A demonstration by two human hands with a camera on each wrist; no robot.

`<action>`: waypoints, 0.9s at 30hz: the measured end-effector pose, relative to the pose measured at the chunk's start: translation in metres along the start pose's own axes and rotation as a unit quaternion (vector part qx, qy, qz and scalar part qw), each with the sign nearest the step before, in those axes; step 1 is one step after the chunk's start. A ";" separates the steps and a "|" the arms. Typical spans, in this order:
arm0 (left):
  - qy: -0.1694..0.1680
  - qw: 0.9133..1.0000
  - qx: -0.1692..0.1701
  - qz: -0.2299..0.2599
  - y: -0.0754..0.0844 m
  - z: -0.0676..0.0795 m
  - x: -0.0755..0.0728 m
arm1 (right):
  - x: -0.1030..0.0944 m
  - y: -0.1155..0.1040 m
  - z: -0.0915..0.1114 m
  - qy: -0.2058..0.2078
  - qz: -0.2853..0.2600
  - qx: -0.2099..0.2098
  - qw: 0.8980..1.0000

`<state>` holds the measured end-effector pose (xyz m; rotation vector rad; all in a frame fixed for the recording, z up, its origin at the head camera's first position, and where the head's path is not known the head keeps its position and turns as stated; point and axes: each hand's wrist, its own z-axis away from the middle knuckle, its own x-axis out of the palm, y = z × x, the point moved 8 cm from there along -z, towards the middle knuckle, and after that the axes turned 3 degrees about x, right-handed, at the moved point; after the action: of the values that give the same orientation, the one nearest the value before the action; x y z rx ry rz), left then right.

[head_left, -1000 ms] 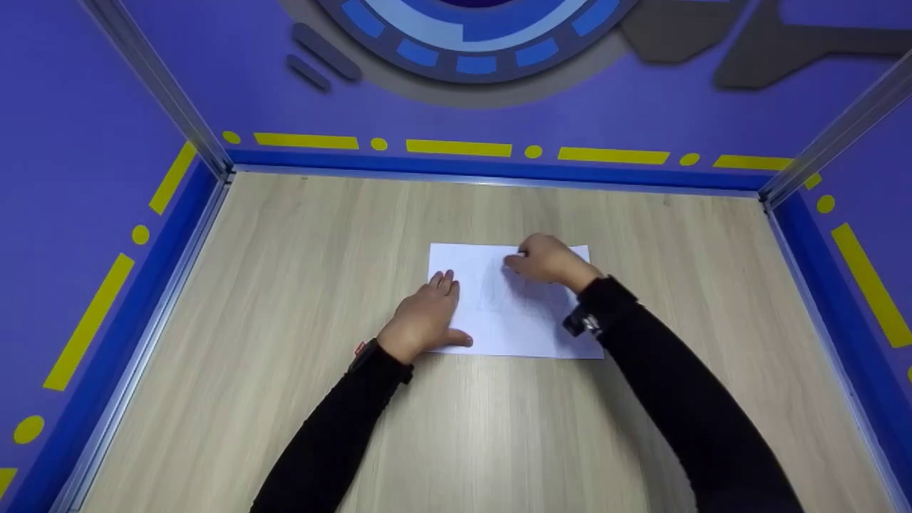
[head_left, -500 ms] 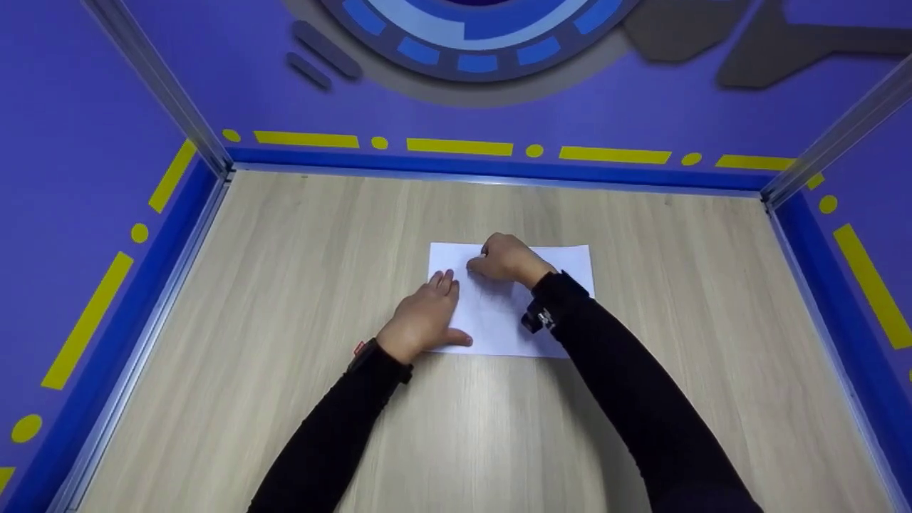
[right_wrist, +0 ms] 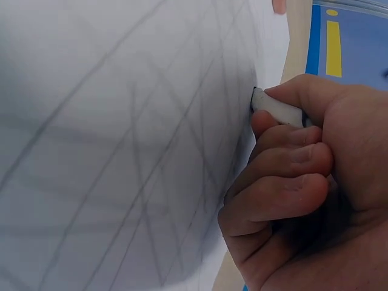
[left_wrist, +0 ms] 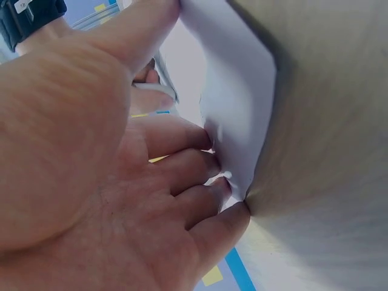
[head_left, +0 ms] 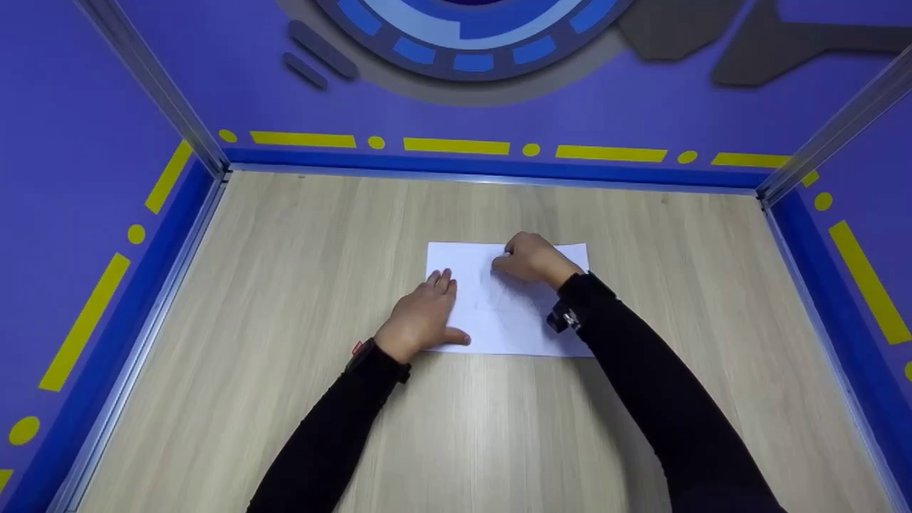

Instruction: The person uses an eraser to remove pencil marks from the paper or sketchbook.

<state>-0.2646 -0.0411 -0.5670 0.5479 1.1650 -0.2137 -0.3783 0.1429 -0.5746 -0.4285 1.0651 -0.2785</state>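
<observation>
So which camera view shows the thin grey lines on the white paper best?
The right wrist view: the thin grey lines run large and distinct beside the right hand. The head view shows only faint traces of them; in the left wrist view, none can be made out.

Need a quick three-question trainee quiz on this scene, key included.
1. Short answer: what does the right hand pinch between thumb and finger?
2. True or false: the left hand is lifted clear of the paper.
3. Fill in: in the right wrist view, the lines on the paper are ____ in colour.

Key:
1. A small white block.
2. False; its fingers and thumb touch the paper.
3. Grey.
</observation>
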 end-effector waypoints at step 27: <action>-0.013 1.000 -0.005 0.019 -0.001 -0.001 0.003 | -0.054 0.131 0.048 -0.008 -0.007 0.101 0.995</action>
<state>-0.2646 -0.0410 -0.5702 0.5563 1.1293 -0.1825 -0.3588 0.2909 -0.5743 -0.2567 1.0079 -0.3905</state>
